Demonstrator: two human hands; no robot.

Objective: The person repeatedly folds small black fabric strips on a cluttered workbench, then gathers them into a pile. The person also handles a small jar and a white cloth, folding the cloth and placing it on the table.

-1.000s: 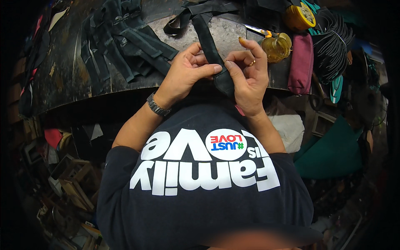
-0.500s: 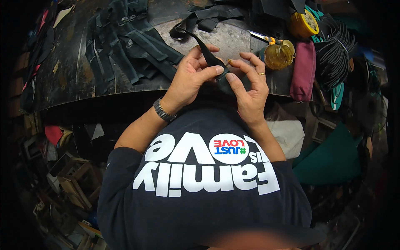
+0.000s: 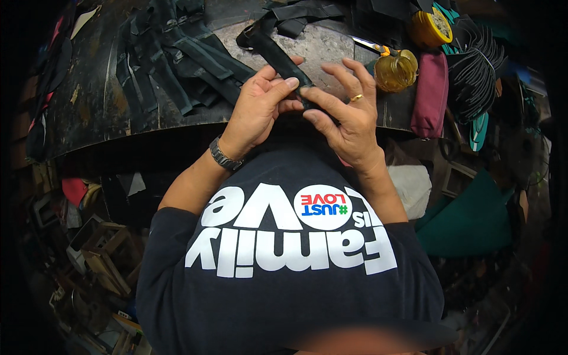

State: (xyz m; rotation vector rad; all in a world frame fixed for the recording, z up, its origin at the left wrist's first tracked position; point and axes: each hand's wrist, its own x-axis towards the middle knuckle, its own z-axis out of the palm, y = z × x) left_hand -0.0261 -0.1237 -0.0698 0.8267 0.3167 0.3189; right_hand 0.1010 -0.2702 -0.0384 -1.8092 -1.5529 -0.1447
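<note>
A dark, flat strap (image 3: 275, 52) runs from a loop on the table down toward me. Its near end is between my hands, just in front of the table's edge. My left hand (image 3: 255, 112) grips it, thumb on top and fingers behind. On the strap's near end rests the index fingertip of my right hand (image 3: 352, 118), and the thumb is at its lower edge; the other fingers are raised and spread. What lies under the fingertips is partly hidden.
Many dark straps (image 3: 195, 56) lie piled at the left of the worn table (image 3: 89, 109). Orange-handled scissors (image 3: 374, 47), a yellowish jar (image 3: 395, 72), a yellow tub (image 3: 431, 29), a maroon pouch (image 3: 430, 94) and a bundle of black cords (image 3: 473, 74) stand or lie at the right.
The strap has turned its broad face upward. My right index finger has moved from beside the thumb onto the strap, and its other fingers have lifted. My left hand has shifted slightly left.
</note>
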